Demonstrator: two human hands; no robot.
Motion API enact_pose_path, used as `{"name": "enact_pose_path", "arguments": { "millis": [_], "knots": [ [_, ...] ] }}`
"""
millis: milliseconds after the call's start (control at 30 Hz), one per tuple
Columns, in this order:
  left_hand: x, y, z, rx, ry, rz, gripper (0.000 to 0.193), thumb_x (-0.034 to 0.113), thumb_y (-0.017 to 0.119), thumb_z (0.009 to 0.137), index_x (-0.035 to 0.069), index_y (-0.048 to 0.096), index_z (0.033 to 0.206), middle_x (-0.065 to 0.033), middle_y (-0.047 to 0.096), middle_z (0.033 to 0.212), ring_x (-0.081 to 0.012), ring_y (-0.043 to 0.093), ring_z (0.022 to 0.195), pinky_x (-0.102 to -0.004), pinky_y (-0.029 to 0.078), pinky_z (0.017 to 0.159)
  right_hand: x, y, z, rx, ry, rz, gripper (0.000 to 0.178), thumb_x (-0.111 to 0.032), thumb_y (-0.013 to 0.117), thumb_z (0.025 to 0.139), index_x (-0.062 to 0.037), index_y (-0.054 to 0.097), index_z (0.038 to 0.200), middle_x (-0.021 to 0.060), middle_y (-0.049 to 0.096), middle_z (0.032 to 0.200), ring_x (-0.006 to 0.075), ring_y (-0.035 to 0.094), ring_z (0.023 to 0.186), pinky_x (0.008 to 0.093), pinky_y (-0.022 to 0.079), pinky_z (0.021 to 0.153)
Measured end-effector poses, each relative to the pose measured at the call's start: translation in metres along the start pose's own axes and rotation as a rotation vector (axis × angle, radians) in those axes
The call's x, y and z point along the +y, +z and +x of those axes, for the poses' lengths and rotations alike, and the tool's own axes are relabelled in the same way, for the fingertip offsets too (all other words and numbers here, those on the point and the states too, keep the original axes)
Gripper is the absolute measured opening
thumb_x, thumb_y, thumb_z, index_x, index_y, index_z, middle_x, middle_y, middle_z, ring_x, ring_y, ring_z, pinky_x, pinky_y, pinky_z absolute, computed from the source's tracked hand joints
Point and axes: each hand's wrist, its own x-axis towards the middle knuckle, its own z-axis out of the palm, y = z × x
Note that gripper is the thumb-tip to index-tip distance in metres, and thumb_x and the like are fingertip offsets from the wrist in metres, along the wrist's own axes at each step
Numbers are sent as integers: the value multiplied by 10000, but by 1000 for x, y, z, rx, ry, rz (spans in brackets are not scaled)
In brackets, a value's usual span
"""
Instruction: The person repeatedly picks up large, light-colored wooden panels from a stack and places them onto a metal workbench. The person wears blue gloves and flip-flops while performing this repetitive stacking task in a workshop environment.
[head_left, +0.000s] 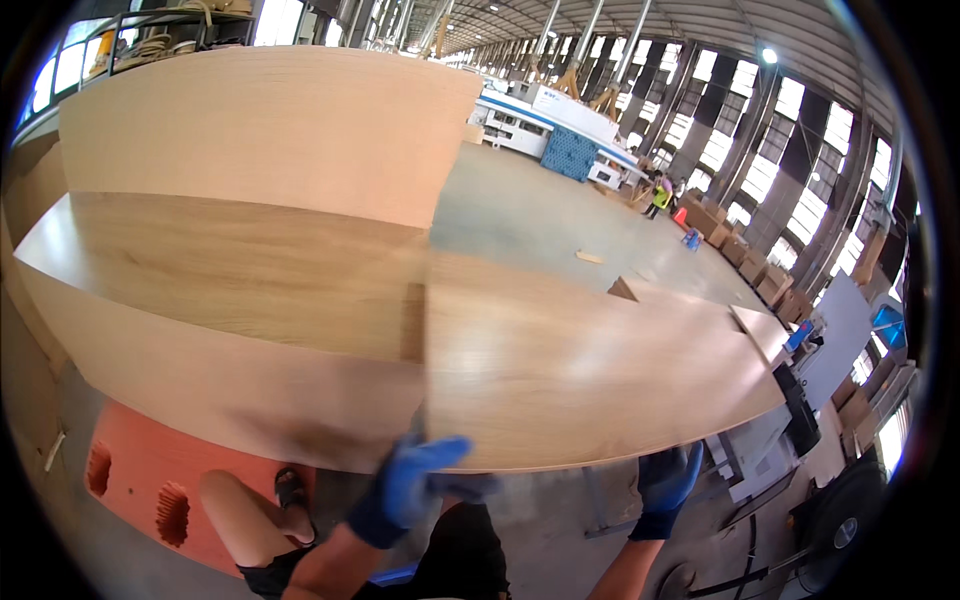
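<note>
A long wood-grain panel (590, 370) extends from the middle toward the right in front of me. My left hand (415, 485), in a blue glove, is at the panel's near left corner, its fingers bent around the edge and smeared by motion. Farther right, my gloved right hand (668, 482) grips the near edge from below, with part of its fingers hidden under the board. Another wood-grain panel (250, 270) lies on top of a pale stack (230, 375) to the left, its right end beside the held panel.
A tall pale board stack (270, 130) rises behind on the left. Below it sits an orange base (130, 480) with holes. A black fan (840, 525) stands at the lower right near a grey machine (760, 450). Far off are a long white machine (520, 125) and cardboard boxes (775, 280).
</note>
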Motion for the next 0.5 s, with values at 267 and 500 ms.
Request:
{"name": "enact_pose_path", "arguments": {
  "millis": [267,500],
  "knots": [
    [110,-117,-126,689,788,116,277,283,493,892,30,590,950,-116,624,662,-160,469,320,-234,360,278,-70,-121,44,35,-287,-100,547,-476,442,929,-37,514,1249,95,578,1212,235,545,1101,365,432,933],
    [198,-280,-252,1184,1176,753,359,275,418,971,-7,551,1148,-90,591,1100,-175,565,981,-314,455,861,10,-50,-2,24,-347,62,437,-295,412,977,43,461,1250,135,548,1210,217,531,1106,364,419,967]
  ]
}}
